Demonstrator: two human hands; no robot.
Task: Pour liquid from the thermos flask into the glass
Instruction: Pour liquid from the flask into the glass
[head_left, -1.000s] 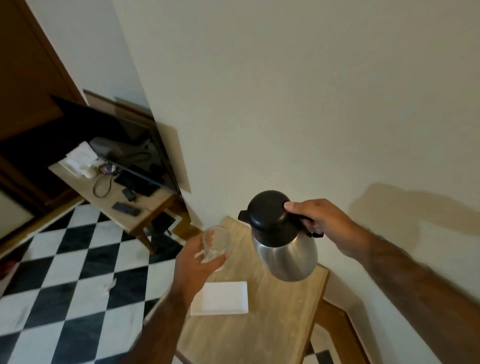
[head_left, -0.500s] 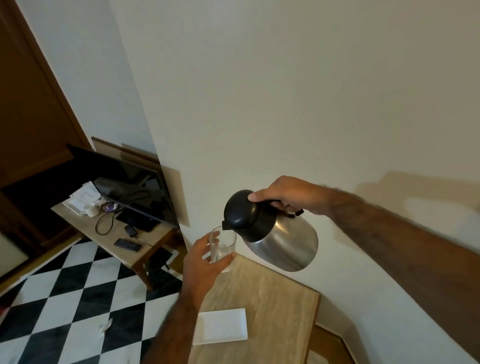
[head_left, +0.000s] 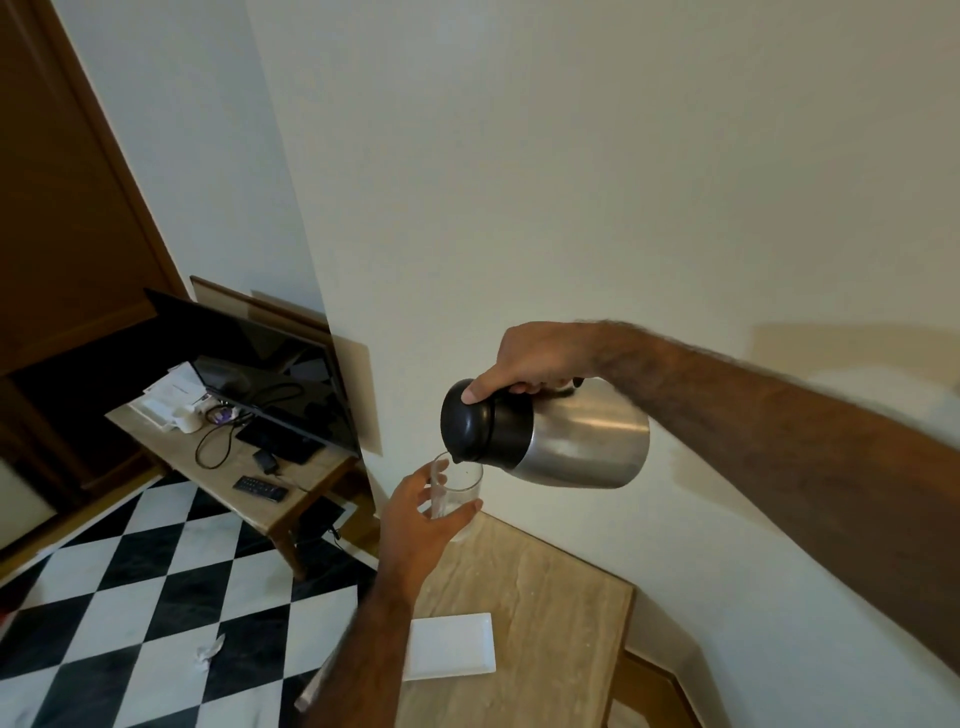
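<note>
A steel thermos flask (head_left: 576, 441) with a black lid is tipped almost onto its side in the air, its spout just over the rim of a clear glass (head_left: 460, 491). My right hand (head_left: 535, 358) grips the flask's handle from above, thumb pressed on the lid. My left hand (head_left: 415, 525) holds the glass from the left, above the far corner of a wooden table (head_left: 550, 618). A little clear liquid seems to sit in the glass; I cannot make out a stream.
A white rectangular plate (head_left: 452, 647) lies on the table near my left forearm. The wall runs close behind the flask. To the left, a low table (head_left: 228, 478) carries a TV (head_left: 260, 364), cables, a remote and papers. Black-and-white checkered floor below.
The flask has tilted further, from slanted to nearly horizontal, and its spout has come down to the glass rim. The glass stays held in the left hand over the table corner.
</note>
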